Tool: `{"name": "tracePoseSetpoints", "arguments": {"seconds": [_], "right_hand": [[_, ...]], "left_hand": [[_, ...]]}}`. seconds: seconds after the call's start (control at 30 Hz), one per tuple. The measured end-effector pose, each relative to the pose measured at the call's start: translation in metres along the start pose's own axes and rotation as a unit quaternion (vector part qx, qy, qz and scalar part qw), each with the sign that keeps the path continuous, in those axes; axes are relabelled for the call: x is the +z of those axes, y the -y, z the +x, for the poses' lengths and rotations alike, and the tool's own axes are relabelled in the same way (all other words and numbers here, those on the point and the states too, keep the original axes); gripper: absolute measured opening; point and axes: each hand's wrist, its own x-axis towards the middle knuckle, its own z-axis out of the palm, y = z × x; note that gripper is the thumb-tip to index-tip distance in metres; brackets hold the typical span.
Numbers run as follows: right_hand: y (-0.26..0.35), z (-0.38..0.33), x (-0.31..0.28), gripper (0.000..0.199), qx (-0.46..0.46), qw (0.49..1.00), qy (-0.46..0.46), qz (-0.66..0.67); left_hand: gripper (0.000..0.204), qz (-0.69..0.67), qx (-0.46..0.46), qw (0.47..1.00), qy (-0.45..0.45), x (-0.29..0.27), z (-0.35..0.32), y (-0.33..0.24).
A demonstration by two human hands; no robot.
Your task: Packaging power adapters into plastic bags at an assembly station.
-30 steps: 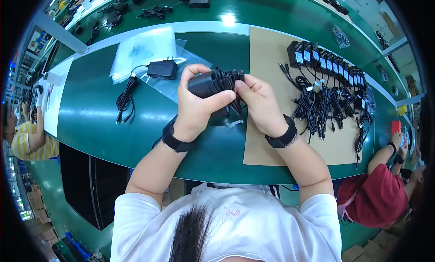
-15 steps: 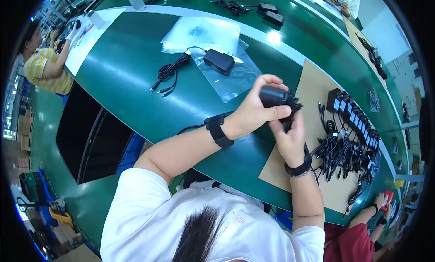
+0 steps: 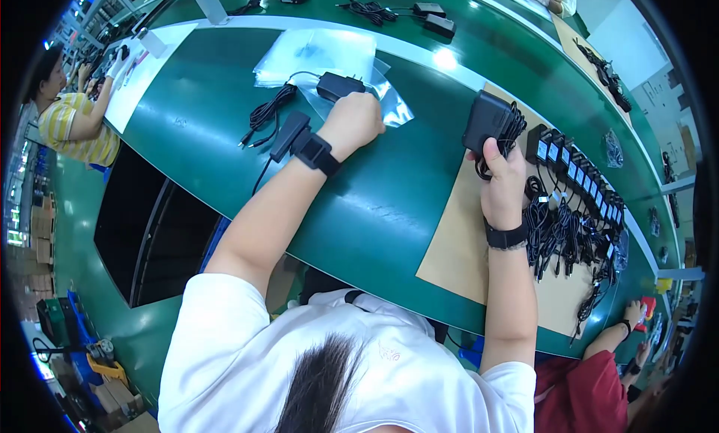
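My right hand [image 3: 503, 171] grips a black power adapter [image 3: 488, 119], its cord bundled against its right side. My left hand [image 3: 355, 120] is closed on a clear plastic bag [image 3: 397, 107], with the fingertips hidden beneath the hand. Touching or just beyond those knuckles is another black power adapter [image 3: 337, 87], lying on the bags. Its coiled cord [image 3: 271, 107] rests to the left on the green table [image 3: 359, 201]. Each wrist wears a black band, and a black box with a cable sits by the left one.
Cardboard [image 3: 457, 253] at the right carries a row of black adapters [image 3: 577, 171] with bundled cords [image 3: 565, 235]. A stack of clear bags [image 3: 314, 55] lies at the far side. A co-worker in yellow stripes [image 3: 79, 126] is at the left, another in red [image 3: 577, 395] at the lower right.
My hands have come apart. The left went left and away to the plastic bag, whose near end has been drawn up; the right moved right, keeping the adapter.
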Motion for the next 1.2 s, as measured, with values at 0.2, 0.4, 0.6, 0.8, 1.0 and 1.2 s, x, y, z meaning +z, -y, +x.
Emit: {"name": "tracePoseSetpoints", "arguments": {"seconds": [0.2, 0.4, 0.6, 0.8, 1.0, 1.2], "right_hand": [[-0.001, 0.002, -0.009, 0.028, 0.004, 0.999, -0.048, 0.021], [0.001, 0.006, -0.006, 0.022, 0.015, 0.999, -0.037, 0.027], [-0.001, 0.010, -0.011, 0.023, 0.019, 0.998, -0.058, 0.014], [0.008, 0.000, -0.010, 0.027, 0.014, 0.998, -0.048, 0.041], [0.021, -0.010, 0.006, 0.031, 0.127, 0.985, -0.030, 0.110], [0.011, -0.006, 0.012, 0.027, 0.186, 0.960, -0.021, 0.209]], "left_hand": [[0.020, 0.056, -0.100, 0.971, -0.210, -0.014, 0.025, 0.004], [0.026, -0.206, -0.161, 0.914, -0.311, -0.055, 0.031, 0.031], [0.024, -0.315, -0.121, 0.940, -0.038, -0.047, -0.012, -0.030], [0.012, -0.127, 0.063, 0.989, -0.036, 0.005, -0.017, -0.063], [0.033, -0.267, -0.059, 0.962, -0.021, 0.024, -0.026, -0.070], [0.035, -0.292, 0.012, 0.956, -0.008, 0.038, -0.040, -0.086]]}}
